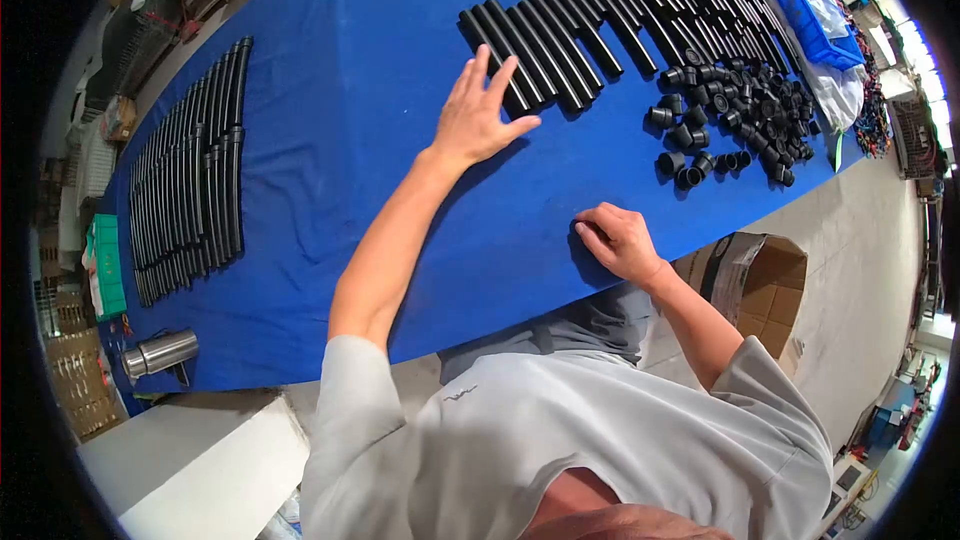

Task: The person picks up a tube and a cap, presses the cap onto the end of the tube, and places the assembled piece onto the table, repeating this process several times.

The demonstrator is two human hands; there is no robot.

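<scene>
My left hand (478, 112) reaches over the blue-covered table with its fingers spread. Its fingertips are right at the near end of a row of glossy black tubes (528, 58), and it holds nothing. Close to the table's front edge, my right hand (618, 240) rests on the blue cloth (520, 250) with its fingers curled in. Nothing shows between those fingers. To the right of the tubes lies a loose heap of short black caps or fittings (745, 120), a few of them scattered toward my right hand.
Longer black tubes with fitted joints (190, 170) lie side by side on the left. A blue crate (812, 15) stands at the far right. A steel cup (160, 354) and a green bin (106, 265) are at the left edge. An open cardboard box (770, 285) sits below the table's front edge.
</scene>
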